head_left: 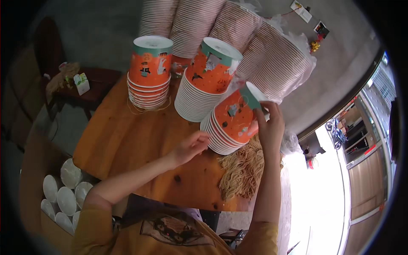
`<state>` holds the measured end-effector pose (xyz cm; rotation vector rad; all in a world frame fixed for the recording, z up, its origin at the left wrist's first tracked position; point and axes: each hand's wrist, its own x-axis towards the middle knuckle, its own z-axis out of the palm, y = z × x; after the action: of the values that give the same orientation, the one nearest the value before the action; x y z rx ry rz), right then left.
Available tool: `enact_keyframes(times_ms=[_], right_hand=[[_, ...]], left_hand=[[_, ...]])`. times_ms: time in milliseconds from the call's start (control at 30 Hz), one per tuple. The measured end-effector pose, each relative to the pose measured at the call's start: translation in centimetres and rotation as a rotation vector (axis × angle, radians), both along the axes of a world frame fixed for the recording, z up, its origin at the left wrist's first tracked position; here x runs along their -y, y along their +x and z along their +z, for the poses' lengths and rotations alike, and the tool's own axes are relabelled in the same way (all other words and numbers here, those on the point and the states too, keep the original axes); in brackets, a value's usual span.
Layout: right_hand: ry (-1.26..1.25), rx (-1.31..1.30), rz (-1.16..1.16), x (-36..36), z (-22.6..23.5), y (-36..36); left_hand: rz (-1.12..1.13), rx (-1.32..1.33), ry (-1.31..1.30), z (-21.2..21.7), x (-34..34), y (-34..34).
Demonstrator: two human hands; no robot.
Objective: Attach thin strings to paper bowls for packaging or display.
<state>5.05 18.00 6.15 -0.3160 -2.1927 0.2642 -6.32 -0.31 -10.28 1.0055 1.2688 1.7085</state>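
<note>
Orange-and-green tub stack (233, 114) is leaning right of centre in the frame, base end up. Right hand (270, 127) is bracketing its base edge with thumb and fingers; can't tell if that grip is clamping. Left hand (191, 148) is hovering by the lower rims, grip loosely parted; contact unclear. Tan string bundle (243, 170) is lying just below the stack on the wooden tabletop (127, 140). Middle stack (208, 80) and left stack (148, 72) are standing upper centre; tall wrapped stacks (276, 59) are rising behind.
</note>
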Motion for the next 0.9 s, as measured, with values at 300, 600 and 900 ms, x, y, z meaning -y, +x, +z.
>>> enact_keyframes(times_ms=[300,600,900], right_hand=[[-0.038,-0.217,0.009,2.5,3.7,1.6],[0.132,-0.558,0.214,6.8,2.1,6.4],[-0.634,-0.595,0.427,6.9,-2.3,9.0]], left_hand=[[0.143,-0.020,0.119,2.4,-3.6,-1.0],[0.002,0.168,0.447,12.6,-1.8,2.3],[0.257,-0.336,0.477,14.6,4.7,4.1]])
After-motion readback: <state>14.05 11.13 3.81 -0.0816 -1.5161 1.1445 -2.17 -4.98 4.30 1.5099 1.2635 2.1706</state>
